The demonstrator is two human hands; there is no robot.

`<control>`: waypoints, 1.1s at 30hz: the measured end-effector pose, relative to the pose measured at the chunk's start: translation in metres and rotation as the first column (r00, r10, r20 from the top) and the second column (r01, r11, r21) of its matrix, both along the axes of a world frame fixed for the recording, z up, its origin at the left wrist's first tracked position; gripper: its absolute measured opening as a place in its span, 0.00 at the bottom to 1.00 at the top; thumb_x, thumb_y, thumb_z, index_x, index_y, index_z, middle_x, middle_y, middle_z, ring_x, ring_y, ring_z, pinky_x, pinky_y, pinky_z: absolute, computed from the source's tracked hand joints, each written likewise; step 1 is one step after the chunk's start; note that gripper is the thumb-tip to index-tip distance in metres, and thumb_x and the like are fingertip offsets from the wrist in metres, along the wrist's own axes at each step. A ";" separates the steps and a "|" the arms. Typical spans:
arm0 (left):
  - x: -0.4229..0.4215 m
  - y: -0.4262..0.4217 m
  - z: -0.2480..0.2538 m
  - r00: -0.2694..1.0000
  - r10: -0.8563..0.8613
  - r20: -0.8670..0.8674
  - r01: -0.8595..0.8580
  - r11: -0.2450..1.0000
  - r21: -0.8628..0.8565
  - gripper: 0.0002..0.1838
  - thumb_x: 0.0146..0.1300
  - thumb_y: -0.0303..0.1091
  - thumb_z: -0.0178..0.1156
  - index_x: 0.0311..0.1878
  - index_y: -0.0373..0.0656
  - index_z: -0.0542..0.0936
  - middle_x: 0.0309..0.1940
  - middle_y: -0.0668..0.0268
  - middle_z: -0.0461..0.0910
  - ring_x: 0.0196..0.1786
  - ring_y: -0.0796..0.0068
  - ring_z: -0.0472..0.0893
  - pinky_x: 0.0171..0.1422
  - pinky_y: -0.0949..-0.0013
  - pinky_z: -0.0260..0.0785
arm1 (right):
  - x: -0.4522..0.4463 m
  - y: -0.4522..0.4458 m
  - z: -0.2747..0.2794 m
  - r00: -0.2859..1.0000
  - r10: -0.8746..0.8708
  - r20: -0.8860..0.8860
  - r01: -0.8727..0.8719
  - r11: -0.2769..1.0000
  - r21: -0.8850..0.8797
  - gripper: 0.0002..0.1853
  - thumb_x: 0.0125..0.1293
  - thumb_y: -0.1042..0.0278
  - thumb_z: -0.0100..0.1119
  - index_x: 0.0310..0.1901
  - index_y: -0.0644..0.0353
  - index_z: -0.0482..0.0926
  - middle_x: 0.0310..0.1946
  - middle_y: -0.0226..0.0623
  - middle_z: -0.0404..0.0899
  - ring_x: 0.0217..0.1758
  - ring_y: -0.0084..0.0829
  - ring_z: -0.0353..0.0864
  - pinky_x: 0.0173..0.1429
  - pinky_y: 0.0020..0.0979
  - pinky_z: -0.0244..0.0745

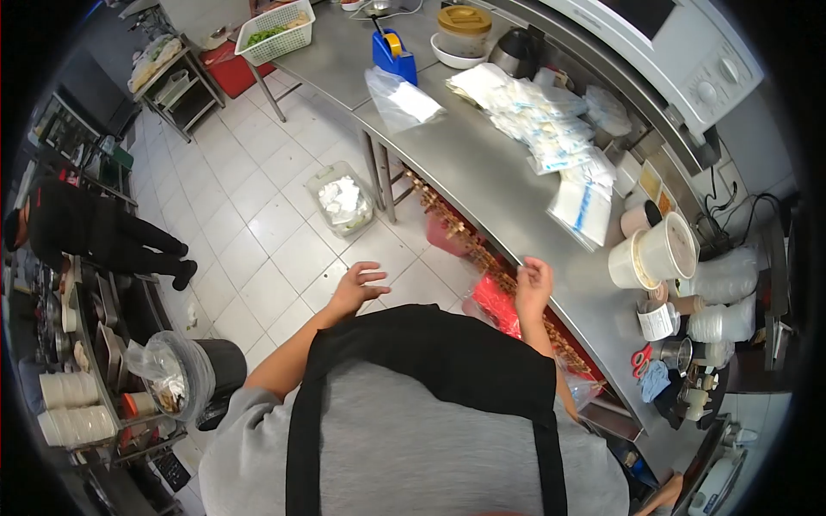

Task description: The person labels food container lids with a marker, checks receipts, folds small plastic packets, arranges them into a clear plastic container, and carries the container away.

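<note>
My left hand (354,289) is raised over the tiled floor, its fingers apart and nothing in them. Near the front edge of the steel counter (482,176) is my right hand (533,284), its fingers curled together; whether anything small is in them is hidden. On the counter lie a clear plastic bag (403,99) with something white in it, a blue tape dispenser (394,58) and a long pile of white and blue packets (542,116). White tubs (635,260) stand farther right along the counter.
A clear bin (341,199) with white scraps sits on the floor. A person in black (103,228) stands at the left by shelves. A lined trash bin (215,365) is at lower left. Red bags (496,305) lie under the counter. Red scissors (641,359) rest at the right.
</note>
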State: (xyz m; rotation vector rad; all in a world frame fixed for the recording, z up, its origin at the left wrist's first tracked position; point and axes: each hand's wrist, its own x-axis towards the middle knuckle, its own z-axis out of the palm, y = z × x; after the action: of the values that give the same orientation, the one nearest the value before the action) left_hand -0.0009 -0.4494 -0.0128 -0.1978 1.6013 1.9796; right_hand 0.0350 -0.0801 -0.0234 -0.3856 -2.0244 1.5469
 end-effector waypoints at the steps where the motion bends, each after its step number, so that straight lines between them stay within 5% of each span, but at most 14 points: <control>1: 0.001 -0.021 0.000 0.998 0.059 -0.002 -0.060 0.998 -0.022 0.30 0.51 0.11 0.55 0.59 0.41 0.65 0.53 0.53 0.74 0.47 0.61 0.81 0.44 0.70 0.72 | -0.016 -0.020 0.008 1.000 0.029 -0.005 -0.029 1.000 -0.011 0.08 0.59 0.82 0.56 0.41 0.65 0.75 0.40 0.34 0.67 0.33 0.20 0.74 0.38 0.21 0.71; 5: 0.001 -0.065 0.017 0.971 0.239 -0.014 -0.239 0.962 -0.132 0.30 0.50 0.12 0.57 0.59 0.39 0.64 0.52 0.53 0.74 0.46 0.62 0.82 0.41 0.72 0.71 | -0.078 -0.082 0.037 0.975 0.222 -0.022 -0.220 0.972 0.084 0.05 0.58 0.82 0.59 0.37 0.65 0.78 0.37 0.34 0.73 0.36 0.21 0.76 0.41 0.20 0.72; 11: -0.035 -0.081 0.027 0.954 0.284 -0.095 -0.294 0.946 -0.133 0.28 0.52 0.15 0.58 0.58 0.37 0.65 0.49 0.53 0.76 0.43 0.64 0.82 0.42 0.72 0.71 | -0.202 -0.148 0.083 0.905 0.423 -0.056 -0.361 0.828 0.429 0.04 0.57 0.78 0.59 0.34 0.61 0.82 0.34 0.38 0.79 0.28 0.32 0.79 0.35 0.28 0.76; 16: -0.098 -0.060 0.052 0.943 0.239 -0.230 -0.277 0.949 -0.152 0.23 0.56 0.18 0.57 0.56 0.38 0.67 0.47 0.56 0.78 0.43 0.69 0.81 0.49 0.72 0.72 | -0.314 -0.168 0.055 0.852 0.518 0.082 -0.483 0.715 0.506 0.16 0.55 0.63 0.64 0.44 0.60 0.80 0.45 0.42 0.78 0.47 0.39 0.78 0.54 0.36 0.71; 20: -0.140 -0.041 0.063 0.930 0.188 -0.315 -0.246 0.957 -0.154 0.22 0.58 0.22 0.59 0.56 0.39 0.67 0.47 0.58 0.78 0.42 0.72 0.81 0.49 0.72 0.71 | -0.332 -0.172 0.034 0.898 0.439 0.000 -0.225 0.460 0.859 0.20 0.52 0.59 0.66 0.47 0.56 0.78 0.51 0.39 0.75 0.59 0.41 0.70 0.64 0.42 0.59; 23: -0.169 -0.038 0.042 0.907 0.114 -0.406 -0.234 0.937 -0.259 0.27 0.56 0.28 0.64 0.59 0.46 0.67 0.52 0.59 0.76 0.47 0.67 0.80 0.50 0.69 0.71 | -0.304 -0.161 0.044 0.834 0.514 0.200 -0.431 0.382 0.818 0.16 0.54 0.59 0.65 0.44 0.54 0.78 0.51 0.33 0.75 0.60 0.38 0.67 0.64 0.42 0.57; 25: -0.184 -0.022 0.069 0.790 -0.141 -0.597 -0.297 0.764 -0.573 0.35 0.49 0.32 0.69 0.61 0.51 0.66 0.58 0.61 0.72 0.60 0.56 0.72 0.59 0.59 0.66 | -0.297 -0.150 0.043 0.797 0.511 0.322 -0.543 0.376 0.751 0.11 0.56 0.62 0.63 0.40 0.55 0.77 0.46 0.32 0.77 0.55 0.37 0.72 0.60 0.40 0.61; 27: -0.207 0.001 0.104 0.480 -0.487 -0.730 -0.459 0.570 -0.682 0.42 0.42 0.36 0.73 0.64 0.55 0.65 0.62 0.64 0.68 0.69 0.55 0.59 0.67 0.49 0.55 | -0.294 -0.139 0.044 0.796 0.549 0.254 -0.566 0.530 0.631 0.09 0.57 0.65 0.62 0.37 0.56 0.75 0.40 0.32 0.78 0.48 0.37 0.75 0.54 0.38 0.66; 29: -0.238 0.019 0.126 0.340 -0.716 -0.610 -0.385 0.486 -0.784 0.47 0.39 0.33 0.73 0.66 0.57 0.63 0.65 0.66 0.64 0.73 0.60 0.52 0.71 0.46 0.47 | -0.297 -0.129 0.053 0.799 0.574 0.180 -0.577 0.646 0.499 0.07 0.58 0.68 0.60 0.36 0.57 0.75 0.35 0.32 0.79 0.41 0.35 0.77 0.49 0.35 0.69; 32: -0.298 0.032 0.130 0.171 -0.814 -0.555 -0.480 0.423 -0.768 0.40 0.42 0.32 0.71 0.62 0.58 0.68 0.56 0.66 0.73 0.66 0.64 0.66 0.70 0.44 0.47 | -0.300 -0.114 0.097 0.850 0.518 0.091 -0.518 0.796 0.313 0.03 0.62 0.72 0.57 0.36 0.58 0.74 0.31 0.34 0.79 0.36 0.28 0.79 0.43 0.28 0.72; 33: -0.320 0.029 0.131 0.256 -0.783 -0.567 -0.399 0.449 -0.799 0.35 0.43 0.31 0.71 0.59 0.56 0.71 0.52 0.66 0.75 0.61 0.65 0.70 0.68 0.47 0.51 | -0.299 -0.107 0.115 0.894 0.441 0.078 -0.446 0.858 0.256 0.01 0.64 0.74 0.55 0.35 0.59 0.73 0.31 0.33 0.80 0.36 0.25 0.80 0.43 0.25 0.73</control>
State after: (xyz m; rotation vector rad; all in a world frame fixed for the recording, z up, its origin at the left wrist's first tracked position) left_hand -0.3208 -0.4201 0.1184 1.1418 3.0931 0.5134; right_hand -0.2639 -0.1873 0.0918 0.1954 -2.4151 1.4853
